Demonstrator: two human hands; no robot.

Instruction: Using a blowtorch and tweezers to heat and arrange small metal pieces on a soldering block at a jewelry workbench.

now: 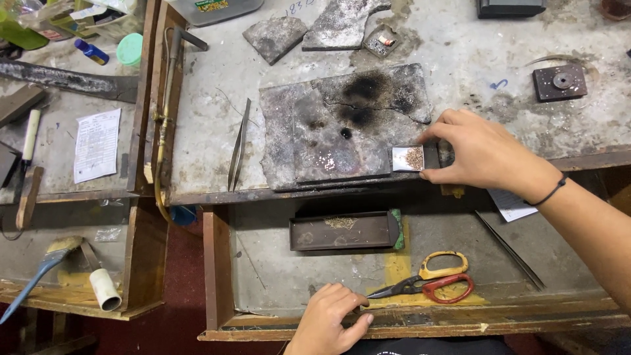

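My right hand pinches a small square metal tray that holds fine brownish grains, at the right edge of a scorched grey soldering slab on the workbench. My left hand rests with curled fingers on the front rim of an open wooden drawer, holding nothing. Its fingertips lie close to the blade tips of metal snips with red and yellow handles, apart from them. A long dark rectangular tray with a little of the same grains sits in the drawer below the slab.
Long tweezers lie left of the slab, and a brass torch runs along the bench edge. Broken slab pieces sit at the back. A dark metal block stands far right. A brush, a paper slip and tools crowd the left bench.
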